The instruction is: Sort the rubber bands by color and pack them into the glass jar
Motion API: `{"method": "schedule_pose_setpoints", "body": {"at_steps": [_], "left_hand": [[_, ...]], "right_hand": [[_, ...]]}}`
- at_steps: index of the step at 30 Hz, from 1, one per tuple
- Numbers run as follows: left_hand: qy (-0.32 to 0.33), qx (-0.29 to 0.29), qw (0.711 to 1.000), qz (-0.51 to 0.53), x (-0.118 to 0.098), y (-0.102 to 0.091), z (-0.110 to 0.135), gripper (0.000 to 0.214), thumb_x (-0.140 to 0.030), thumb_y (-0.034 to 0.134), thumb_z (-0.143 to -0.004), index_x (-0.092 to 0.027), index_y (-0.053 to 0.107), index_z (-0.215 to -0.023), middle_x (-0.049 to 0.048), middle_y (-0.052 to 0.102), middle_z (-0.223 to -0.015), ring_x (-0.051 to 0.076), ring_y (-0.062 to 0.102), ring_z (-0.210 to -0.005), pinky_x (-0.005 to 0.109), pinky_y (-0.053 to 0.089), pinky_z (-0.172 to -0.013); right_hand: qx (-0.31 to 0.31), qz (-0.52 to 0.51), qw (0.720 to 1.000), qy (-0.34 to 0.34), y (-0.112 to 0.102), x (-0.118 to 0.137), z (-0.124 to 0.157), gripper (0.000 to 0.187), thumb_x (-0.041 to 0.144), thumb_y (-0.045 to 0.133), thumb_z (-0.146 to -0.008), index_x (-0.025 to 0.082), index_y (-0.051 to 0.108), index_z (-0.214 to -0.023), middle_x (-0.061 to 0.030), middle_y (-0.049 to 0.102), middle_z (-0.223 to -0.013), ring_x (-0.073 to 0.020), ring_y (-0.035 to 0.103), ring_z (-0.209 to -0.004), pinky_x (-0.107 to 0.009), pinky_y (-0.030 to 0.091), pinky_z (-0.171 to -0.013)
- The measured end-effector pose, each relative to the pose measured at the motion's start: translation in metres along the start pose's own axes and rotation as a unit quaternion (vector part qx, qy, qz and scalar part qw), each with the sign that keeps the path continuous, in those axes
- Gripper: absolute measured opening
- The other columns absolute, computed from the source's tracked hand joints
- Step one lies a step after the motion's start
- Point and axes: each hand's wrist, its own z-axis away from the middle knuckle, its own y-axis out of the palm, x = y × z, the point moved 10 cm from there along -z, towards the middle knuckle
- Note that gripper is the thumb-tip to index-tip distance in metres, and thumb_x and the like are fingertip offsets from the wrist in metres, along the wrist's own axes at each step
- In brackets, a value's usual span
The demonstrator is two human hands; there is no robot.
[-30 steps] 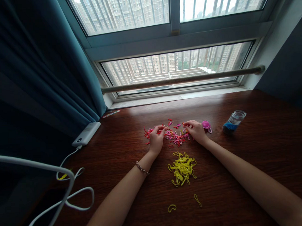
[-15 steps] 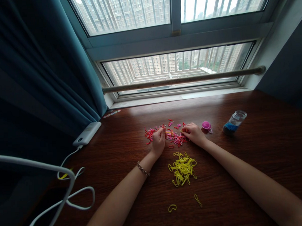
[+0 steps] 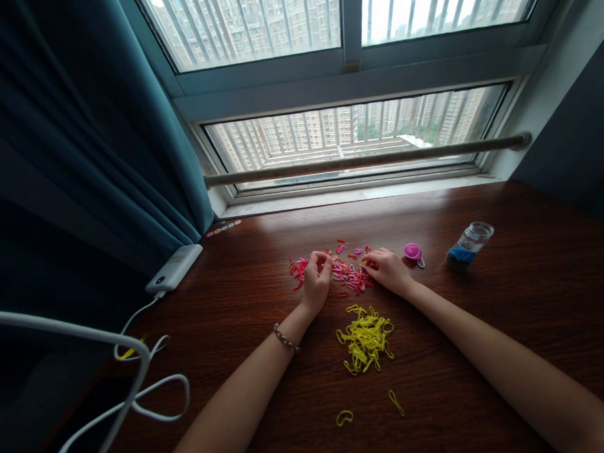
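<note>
Small red and pink rubber bands lie in a loose pile on the dark wooden table. Over the left part of that pile, my left hand is closed in a pinch. Whatever may be between its fingertips is too small to make out. At the pile's right side, my right hand pinches what looks like a yellow rubber band, a tiny bit of which shows at the fingertips. Nearer to me is a heap of yellow rubber bands, with two single yellow ones in front of it.
A pink cap with a loop lies right of my right hand. Farther right, a clear glass jar with blue in it leans. At left are a white power bank and a white cable. A window is behind the table.
The fingers of my left hand have shifted slightly over the pile. My right hand has moved a touch to the left. Both heaps look the same.
</note>
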Motion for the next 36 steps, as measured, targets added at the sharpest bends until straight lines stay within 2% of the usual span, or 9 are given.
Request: {"method": "schedule_pose_setpoints", "body": {"at_steps": [5, 8, 11, 15, 20, 25, 36], "left_hand": [[-0.007, -0.030, 0.998, 0.056, 0.003, -0.005, -0.003, 0.015, -0.028, 0.058, -0.076, -0.016, 0.049, -0.074, 0.0057, 0.062, -0.087, 0.016, 0.061, -0.082, 0.030, 0.047, -0.075], [-0.024, -0.028, 0.995, 0.093, 0.008, -0.004, -0.004, 0.016, -0.027, 0.059, -0.075, -0.016, 0.048, -0.073, 0.0081, 0.063, -0.091, 0.018, 0.062, -0.088, 0.034, 0.048, -0.079], [-0.046, -0.033, 0.991, 0.123, 0.012, -0.003, -0.005, 0.018, -0.027, 0.061, -0.073, -0.015, 0.047, -0.075, 0.0070, 0.064, -0.086, 0.018, 0.065, -0.082, 0.036, 0.050, -0.076], [-0.053, -0.043, 0.991, 0.112, 0.017, -0.006, -0.008, 0.021, -0.028, 0.063, -0.070, -0.015, 0.049, -0.078, 0.0036, 0.062, -0.078, 0.016, 0.065, -0.071, 0.032, 0.051, -0.068], [-0.038, -0.054, 0.994, 0.082, 0.021, -0.011, -0.011, 0.021, -0.024, 0.065, -0.066, -0.015, 0.055, -0.082, 0.0015, 0.061, -0.076, 0.013, 0.061, -0.071, 0.027, 0.049, -0.069], [-0.055, -0.047, 0.994, 0.077, 0.025, -0.009, -0.011, 0.019, -0.023, 0.064, -0.066, -0.015, 0.061, -0.082, 0.0037, 0.064, -0.081, 0.014, 0.062, -0.074, 0.026, 0.049, -0.069], [-0.072, -0.040, 0.995, 0.061, 0.021, -0.008, -0.009, 0.024, -0.034, 0.066, -0.067, -0.015, 0.063, -0.081, 0.0016, 0.062, -0.070, 0.011, 0.057, -0.060, 0.022, 0.047, -0.057]], "right_hand": [[-0.049, -0.032, 0.998, 0.002, -0.009, 0.001, 0.001, 0.016, 0.020, 0.055, -0.078, 0.020, 0.063, -0.093, -0.0039, 0.063, -0.079, -0.0175, 0.057, -0.074, -0.029, 0.044, -0.071], [-0.082, -0.064, 0.995, -0.001, -0.019, 0.004, 0.002, 0.016, 0.019, 0.052, -0.080, 0.019, 0.061, -0.093, -0.0042, 0.061, -0.078, -0.0163, 0.057, -0.072, -0.027, 0.044, -0.069], [-0.101, -0.086, 0.991, -0.005, -0.026, 0.007, 0.002, 0.015, 0.018, 0.050, -0.081, 0.019, 0.061, -0.090, -0.0049, 0.060, -0.080, -0.0161, 0.057, -0.072, -0.027, 0.045, -0.069], [-0.109, -0.100, 0.989, -0.012, -0.028, 0.009, 0.002, 0.015, 0.017, 0.049, -0.081, 0.020, 0.062, -0.088, -0.0050, 0.061, -0.082, -0.0167, 0.058, -0.076, -0.028, 0.045, -0.072], [-0.103, -0.103, 0.989, -0.021, -0.026, 0.010, 0.002, 0.015, 0.016, 0.050, -0.080, 0.020, 0.062, -0.089, -0.0051, 0.061, -0.084, -0.0171, 0.058, -0.080, -0.028, 0.045, -0.074], [-0.098, -0.103, 0.990, -0.021, -0.026, 0.011, 0.002, 0.015, 0.016, 0.050, -0.080, 0.020, 0.062, -0.088, -0.0049, 0.061, -0.084, -0.0169, 0.058, -0.079, -0.027, 0.045, -0.073], [-0.090, -0.107, 0.990, -0.027, -0.023, 0.012, 0.002, 0.016, 0.016, 0.050, -0.081, 0.021, 0.062, -0.090, -0.0050, 0.061, -0.086, -0.0169, 0.059, -0.080, -0.027, 0.045, -0.073]]}}
